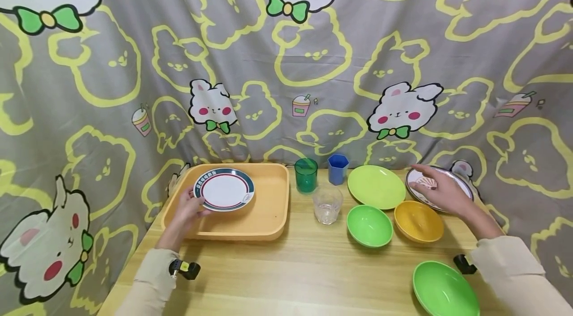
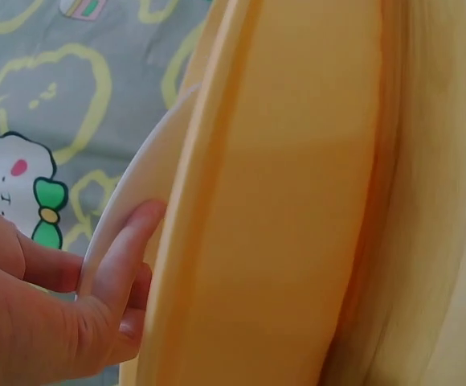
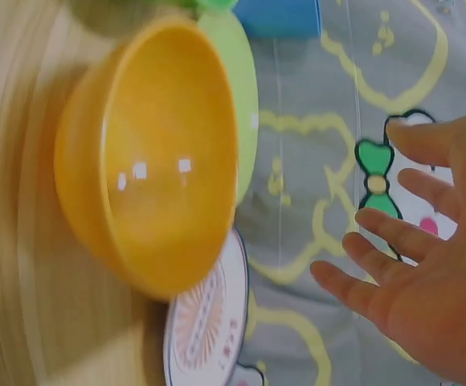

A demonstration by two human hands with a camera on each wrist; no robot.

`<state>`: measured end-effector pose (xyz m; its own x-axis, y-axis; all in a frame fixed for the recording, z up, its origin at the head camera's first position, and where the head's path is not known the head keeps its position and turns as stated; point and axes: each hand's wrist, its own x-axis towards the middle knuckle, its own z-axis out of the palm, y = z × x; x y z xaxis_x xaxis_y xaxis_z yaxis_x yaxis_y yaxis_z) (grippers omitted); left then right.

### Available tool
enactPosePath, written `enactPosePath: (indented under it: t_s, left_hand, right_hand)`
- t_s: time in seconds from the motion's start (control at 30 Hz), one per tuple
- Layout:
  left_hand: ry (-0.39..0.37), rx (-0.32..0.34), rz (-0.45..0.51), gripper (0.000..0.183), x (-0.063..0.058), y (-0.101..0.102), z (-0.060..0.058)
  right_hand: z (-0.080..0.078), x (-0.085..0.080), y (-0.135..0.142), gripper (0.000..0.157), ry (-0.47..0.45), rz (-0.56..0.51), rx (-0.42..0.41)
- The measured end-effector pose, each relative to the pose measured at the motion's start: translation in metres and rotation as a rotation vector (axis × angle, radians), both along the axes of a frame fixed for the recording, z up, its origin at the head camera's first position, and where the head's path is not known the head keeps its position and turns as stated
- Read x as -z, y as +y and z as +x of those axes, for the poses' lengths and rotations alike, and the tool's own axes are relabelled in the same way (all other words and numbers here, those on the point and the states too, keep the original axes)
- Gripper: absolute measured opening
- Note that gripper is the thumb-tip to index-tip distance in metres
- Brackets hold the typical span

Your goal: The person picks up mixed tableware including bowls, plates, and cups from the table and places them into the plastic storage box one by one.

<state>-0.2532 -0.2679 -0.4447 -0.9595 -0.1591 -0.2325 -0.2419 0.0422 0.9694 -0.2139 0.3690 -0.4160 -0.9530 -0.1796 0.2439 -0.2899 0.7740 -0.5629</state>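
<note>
My left hand pinches the left edge of a white plate with a dark teal rim and a thin red ring. In the head view that plate overlaps the orange-yellow tray. The left wrist view shows fingers and thumb on the plate's edge, partly hidden behind the tray wall. On the other side my right hand, fingers spread and holding nothing, is above a white plate with a printed fan pattern. An orange bowl is near it, in front of that plate.
Between tray and bowls stand a green cup, a blue cup and a clear glass. A lime green plate lies behind a green bowl. Another green bowl is at front right. A patterned curtain hangs behind.
</note>
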Motion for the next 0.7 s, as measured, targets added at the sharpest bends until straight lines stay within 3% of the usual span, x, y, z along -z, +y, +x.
enactPosePath:
  t_s: [0.23, 0.5, 0.7]
  left_hand:
    - [-0.019, 0.022, -0.054, 0.066, 0.003, -0.009, -0.006]
    - [-0.031, 0.031, -0.101, 0.067, 0.006, -0.020, -0.010]
    - [-0.039, 0.044, -0.092, 0.068, 0.013, -0.025, -0.013]
  right_hand:
    - [-0.002, 0.001, 0.026, 0.072, -0.050, 0.086, 0.037]
    - [-0.006, 0.020, 0.045, 0.076, 0.041, 0.071, 0.040]
    - [-0.005, 0.030, 0.063, 0.083, -0.109, -0.007, 0.105]
